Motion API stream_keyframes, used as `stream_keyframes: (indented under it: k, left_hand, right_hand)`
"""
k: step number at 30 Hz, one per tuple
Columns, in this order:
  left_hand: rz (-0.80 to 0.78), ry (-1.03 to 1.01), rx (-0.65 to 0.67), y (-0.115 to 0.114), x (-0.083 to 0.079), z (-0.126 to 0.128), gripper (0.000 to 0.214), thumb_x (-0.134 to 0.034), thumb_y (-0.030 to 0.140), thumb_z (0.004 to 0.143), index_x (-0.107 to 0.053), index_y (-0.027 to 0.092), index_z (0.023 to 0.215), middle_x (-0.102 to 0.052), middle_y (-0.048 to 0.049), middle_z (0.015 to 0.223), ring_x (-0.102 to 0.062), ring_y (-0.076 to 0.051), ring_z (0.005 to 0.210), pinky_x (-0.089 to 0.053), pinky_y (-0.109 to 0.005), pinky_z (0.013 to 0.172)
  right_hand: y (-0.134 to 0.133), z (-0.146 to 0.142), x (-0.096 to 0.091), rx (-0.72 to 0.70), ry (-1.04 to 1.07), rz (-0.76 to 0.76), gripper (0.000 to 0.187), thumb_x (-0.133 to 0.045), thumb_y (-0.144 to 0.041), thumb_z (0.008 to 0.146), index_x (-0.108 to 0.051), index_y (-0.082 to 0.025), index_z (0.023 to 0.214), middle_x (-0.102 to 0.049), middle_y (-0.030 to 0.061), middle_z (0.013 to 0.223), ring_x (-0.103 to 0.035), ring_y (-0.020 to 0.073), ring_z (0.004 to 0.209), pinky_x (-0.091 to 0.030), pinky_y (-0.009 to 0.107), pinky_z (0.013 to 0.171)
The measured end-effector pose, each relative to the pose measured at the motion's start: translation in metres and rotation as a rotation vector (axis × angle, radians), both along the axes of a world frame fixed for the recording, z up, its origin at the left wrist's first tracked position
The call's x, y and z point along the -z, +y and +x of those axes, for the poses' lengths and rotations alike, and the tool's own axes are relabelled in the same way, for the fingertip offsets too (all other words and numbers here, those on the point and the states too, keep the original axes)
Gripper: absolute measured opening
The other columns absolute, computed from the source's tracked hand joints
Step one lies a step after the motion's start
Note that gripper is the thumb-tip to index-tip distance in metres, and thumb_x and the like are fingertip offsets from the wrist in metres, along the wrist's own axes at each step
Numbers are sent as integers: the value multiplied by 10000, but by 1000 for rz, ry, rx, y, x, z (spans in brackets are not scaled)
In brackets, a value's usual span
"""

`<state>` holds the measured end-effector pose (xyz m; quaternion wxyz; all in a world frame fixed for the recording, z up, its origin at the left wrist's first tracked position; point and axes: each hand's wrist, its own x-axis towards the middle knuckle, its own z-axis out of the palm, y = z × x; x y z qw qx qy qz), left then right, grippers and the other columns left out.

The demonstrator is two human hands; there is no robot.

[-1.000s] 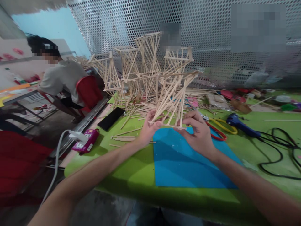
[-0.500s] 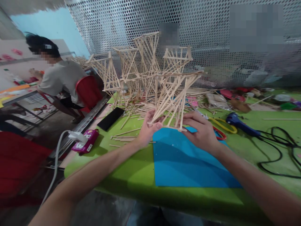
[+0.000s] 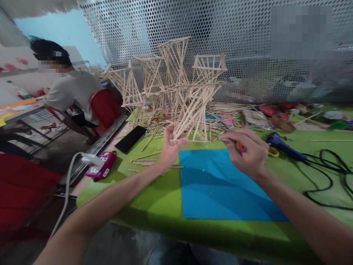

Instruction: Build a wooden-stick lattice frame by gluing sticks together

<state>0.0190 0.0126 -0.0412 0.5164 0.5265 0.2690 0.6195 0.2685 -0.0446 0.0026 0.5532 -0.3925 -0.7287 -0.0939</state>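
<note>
My left hand is closed on the lower left corner of a wooden stick frame, built of thin crossed sticks and raised over the table. To the right of that frame, apart from its lower edge, my right hand has thumb and fingertips pinched together; whatever may be between them is too small to make out. Beneath both hands lies a blue sheet. Behind the held frame stand several similar stick frames, partly overlapping it in view.
Loose sticks are heaped at the back. A blue glue gun with a black cord lies right, beside a yellow handle loop. A black phone and a purple power strip are left. Another person sits beyond.
My right hand has let go of the stick frame's lower right corner and moved slightly right, its fingers now pinched. The frame has shifted a little left and up in my left hand.
</note>
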Motion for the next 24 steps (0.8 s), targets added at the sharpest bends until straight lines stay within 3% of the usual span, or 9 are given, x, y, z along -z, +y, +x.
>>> stream_keyframes:
  k: [9, 13, 18, 21, 24]
  left_hand:
    - [146, 111, -74, -14, -17, 4, 861, -993, 468, 647, -513, 286, 1337, -549, -92, 1385, -562, -316, 1345, -451, -430, 1190]
    - [159, 96, -74, -15, -15, 6, 902, -1000, 463, 631, -495, 302, 1361, -535, -81, 1406, -569, -313, 1340, -450, -428, 1184]
    - [166, 77, -42, -13, -11, 7, 909, -994, 448, 642, -475, 315, 1377, -534, -73, 1410, -595, -303, 1314, -457, -421, 1173]
    - [184, 74, -36, -14, -12, 7, 901, -985, 434, 660, -461, 312, 1384, -539, -75, 1401, -603, -295, 1303, -459, -413, 1172]
    - [204, 73, -38, -14, -12, 7, 901, -984, 430, 660, -460, 308, 1383, -543, -78, 1400, -602, -294, 1308, -448, -425, 1191]
  right_hand:
    - [1, -4, -2, 6, -314, 99, 233, -819, -329, 888, -798, -291, 1117, -767, 75, 1042, -716, 264, 949, -558, 409, 854]
    - [-2, -6, -2, 34, -354, 59, 165, -801, -345, 899, -805, -320, 1062, -760, 60, 1019, -703, 255, 925, -549, 403, 832]
    - [-4, -8, -5, 85, -446, 129, 80, -783, -303, 909, -785, -309, 989, -748, 42, 979, -664, 223, 861, -526, 374, 773]
    - [-5, -12, -7, 72, -455, 181, 64, -783, -270, 902, -769, -286, 962, -746, 37, 969, -650, 211, 836, -514, 368, 748]
    - [-7, -16, -9, 15, -387, 115, 62, -774, -253, 903, -755, -271, 960, -740, 46, 982, -668, 222, 873, -531, 384, 786]
